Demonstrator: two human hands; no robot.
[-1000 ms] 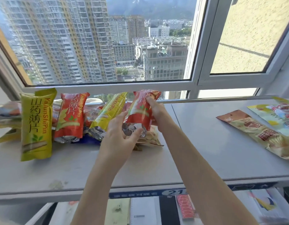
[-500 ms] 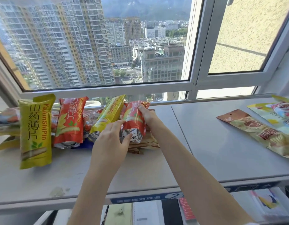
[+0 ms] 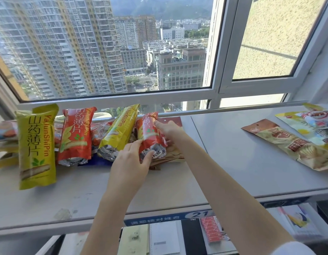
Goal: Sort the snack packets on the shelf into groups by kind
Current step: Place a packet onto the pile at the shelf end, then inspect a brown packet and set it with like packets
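A: At the centre of the grey shelf, below a high-rise window, a red snack pkt is held between two bare hands. Its silver lower end is pinched by the left hand, thumb on the front, fingers curled over the near edge. Its upper right edge is pressed by the right hand, index finger laid along the wrapper; whether the other fingers are wrapped behind it cannot be told.

B: And where is the pkt placed?

A: It is propped at the right end of a leaning row, on top of brown flat packets, just beside a yellow pkt to its left. Further left, a second red pkt is seen, then a large yellow pkt marked "YaJunShiPin", stood nearest the shelf's left side. More wrappers are half hidden behind the row; their kinds can't be read.

B: What is seen on the right?

A: Well apart, a brown-and-cream flat pkt is laid diagonally, touching a pale yellow pkt at the far-right edge. A blue label strip numbered "21" is fixed to the shelf's front lip. Notebooks are stacked on the level below. City towers are framed by the window.
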